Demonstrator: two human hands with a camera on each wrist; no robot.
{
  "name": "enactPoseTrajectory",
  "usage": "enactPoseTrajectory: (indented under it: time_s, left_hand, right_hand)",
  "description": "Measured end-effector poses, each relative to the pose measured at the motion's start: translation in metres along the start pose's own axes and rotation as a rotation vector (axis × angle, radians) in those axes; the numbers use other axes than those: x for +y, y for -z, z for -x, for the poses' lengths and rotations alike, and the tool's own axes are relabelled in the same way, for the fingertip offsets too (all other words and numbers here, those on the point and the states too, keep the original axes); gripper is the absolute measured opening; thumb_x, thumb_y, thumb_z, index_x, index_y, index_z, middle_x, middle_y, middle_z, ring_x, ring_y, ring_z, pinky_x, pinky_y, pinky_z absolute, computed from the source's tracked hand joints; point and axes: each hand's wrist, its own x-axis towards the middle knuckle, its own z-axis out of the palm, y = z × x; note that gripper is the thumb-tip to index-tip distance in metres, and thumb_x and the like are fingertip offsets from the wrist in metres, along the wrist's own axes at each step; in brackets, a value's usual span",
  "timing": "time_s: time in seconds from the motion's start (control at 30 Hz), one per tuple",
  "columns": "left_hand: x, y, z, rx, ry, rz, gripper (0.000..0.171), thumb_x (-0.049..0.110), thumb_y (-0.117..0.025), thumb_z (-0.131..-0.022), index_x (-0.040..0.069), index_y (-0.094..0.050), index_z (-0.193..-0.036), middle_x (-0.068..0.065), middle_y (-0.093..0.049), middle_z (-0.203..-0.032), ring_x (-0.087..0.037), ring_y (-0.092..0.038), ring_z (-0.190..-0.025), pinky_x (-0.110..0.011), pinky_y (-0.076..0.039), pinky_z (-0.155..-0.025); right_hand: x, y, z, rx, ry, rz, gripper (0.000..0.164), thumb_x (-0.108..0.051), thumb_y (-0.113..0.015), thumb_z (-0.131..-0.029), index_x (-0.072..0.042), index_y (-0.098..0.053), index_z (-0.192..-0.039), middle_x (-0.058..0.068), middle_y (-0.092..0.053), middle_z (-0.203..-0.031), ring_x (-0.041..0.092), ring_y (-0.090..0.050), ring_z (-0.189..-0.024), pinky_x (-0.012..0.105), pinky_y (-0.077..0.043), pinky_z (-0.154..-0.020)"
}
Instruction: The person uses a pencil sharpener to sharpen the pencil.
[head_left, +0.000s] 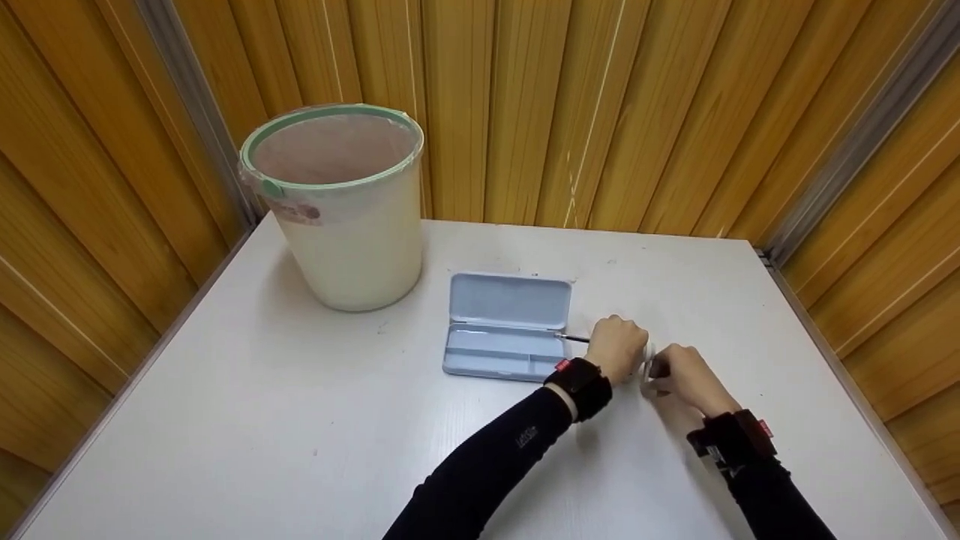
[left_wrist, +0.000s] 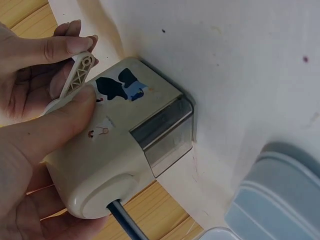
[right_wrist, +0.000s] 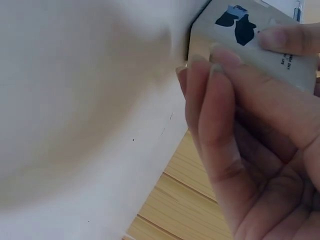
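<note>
My left hand grips the body of a cream crank pencil sharpener, thumb across its top, in the left wrist view. Dark animal pictures decorate that top, and a clear shavings drawer shows at one end. A dark pencil sticks out of the sharpener's hole, toward the pencil case in the head view. My right hand pinches the sharpener's crank handle between thumb and fingers. From the head camera, my hands cover most of the sharpener.
A light blue pencil case lies with its lid up, left of my hands, its compartments showing. Farther back left stands a cream bin with a green rim and a plastic liner. Wood-patterned walls border the white table.
</note>
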Motion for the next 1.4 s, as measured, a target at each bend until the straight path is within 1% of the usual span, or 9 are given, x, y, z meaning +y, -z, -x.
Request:
enactPoseTrajectory:
  time_s: [0.1, 0.3, 0.43, 0.6, 0.77, 0.93, 1.1, 1.3, 1.4]
  left_hand:
    - [0.001, 0.000, 0.000, 0.002, -0.003, 0.004, 0.014, 0.027, -0.064, -0.090, 0.032, -0.077, -0.095, 0.013, -0.074, -0.091, -0.007, -0.065, -0.080, -0.022, -0.054, -0.068]
    - [0.001, 0.000, 0.001, 0.020, -0.009, 0.009, 0.015, 0.028, -0.063, -0.090, 0.032, -0.077, -0.093, 0.013, -0.075, -0.090, -0.007, -0.065, -0.079, -0.022, -0.054, -0.068]
    - [0.000, 0.000, 0.000, 0.037, -0.010, 0.015, 0.014, 0.028, -0.064, -0.090, 0.032, -0.077, -0.093, 0.012, -0.075, -0.090, -0.007, -0.065, -0.080, -0.022, -0.054, -0.068]
    - [0.000, 0.000, 0.001, 0.054, -0.035, -0.004, 0.015, 0.027, -0.064, -0.090, 0.033, -0.077, -0.093, 0.013, -0.075, -0.090, -0.007, -0.065, -0.079, -0.021, -0.054, -0.068]
    - [0.001, 0.003, 0.003, 0.048, -0.058, 0.002, 0.013, 0.026, -0.066, -0.089, 0.032, -0.077, -0.092, 0.013, -0.075, -0.090, -0.007, -0.065, -0.080, -0.020, -0.053, -0.069]
    - [0.002, 0.004, 0.003, 0.035, -0.060, 0.000, 0.013, 0.025, -0.066, -0.088, 0.032, -0.077, -0.093, 0.013, -0.074, -0.090, -0.007, -0.065, -0.079, -0.020, -0.053, -0.069]
    - [0.001, 0.003, 0.002, 0.037, -0.055, -0.003, 0.015, 0.023, -0.065, -0.088, 0.032, -0.077, -0.091, 0.014, -0.074, -0.088, -0.007, -0.064, -0.078, -0.020, -0.053, -0.067]
    - [0.000, 0.000, 0.001, 0.055, -0.045, -0.002, 0.015, 0.024, -0.065, -0.088, 0.031, -0.077, -0.089, 0.014, -0.074, -0.087, -0.007, -0.065, -0.079, -0.021, -0.054, -0.067]
    - [0.001, 0.000, 0.002, 0.057, -0.043, 0.007, 0.014, 0.024, -0.065, -0.088, 0.031, -0.077, -0.090, 0.014, -0.074, -0.086, -0.007, -0.065, -0.079, -0.021, -0.054, -0.067]
  right_hand:
    - [-0.003, 0.003, 0.005, -0.001, 0.009, -0.020, 0.013, 0.005, -0.077, -0.073, -0.002, -0.068, -0.066, 0.006, -0.068, -0.062, 0.010, -0.058, -0.054, 0.021, -0.046, -0.053]
    - [-0.011, 0.015, 0.015, -0.033, 0.012, -0.078, 0.009, 0.007, -0.075, -0.077, 0.004, -0.067, -0.073, 0.013, -0.071, -0.068, 0.018, -0.068, -0.058, 0.022, -0.051, -0.054]
    - [-0.016, 0.022, 0.018, -0.011, 0.021, -0.074, 0.007, 0.006, -0.074, -0.078, 0.004, -0.068, -0.075, 0.014, -0.071, -0.070, 0.019, -0.068, -0.060, 0.021, -0.052, -0.054]
    - [-0.019, 0.024, 0.019, 0.040, 0.049, -0.051, 0.008, 0.005, -0.076, -0.077, 0.002, -0.069, -0.074, 0.012, -0.070, -0.068, 0.017, -0.066, -0.058, 0.021, -0.049, -0.053]
    - [-0.019, 0.025, 0.021, 0.101, 0.061, -0.040, 0.009, 0.006, -0.076, -0.075, 0.001, -0.069, -0.072, 0.011, -0.070, -0.068, 0.015, -0.065, -0.057, 0.021, -0.047, -0.052]
    - [-0.024, 0.030, 0.021, 0.175, 0.047, -0.016, 0.009, 0.006, -0.077, -0.075, 0.001, -0.070, -0.073, 0.012, -0.071, -0.068, 0.014, -0.063, -0.057, 0.021, -0.044, -0.051]
    - [-0.026, 0.032, 0.018, 0.227, 0.029, -0.004, 0.008, 0.006, -0.078, -0.074, 0.002, -0.071, -0.073, 0.014, -0.071, -0.070, 0.015, -0.063, -0.058, 0.020, -0.043, -0.052]
    - [-0.028, 0.030, 0.018, 0.296, 0.020, 0.017, 0.009, 0.005, -0.078, -0.074, 0.002, -0.070, -0.074, 0.016, -0.071, -0.072, 0.022, -0.066, -0.063, 0.020, -0.045, -0.055]
    - [-0.029, 0.028, 0.018, 0.346, 0.022, 0.052, 0.009, 0.005, -0.078, -0.074, 0.003, -0.069, -0.074, 0.018, -0.071, -0.073, 0.029, -0.068, -0.067, 0.025, -0.047, -0.057]
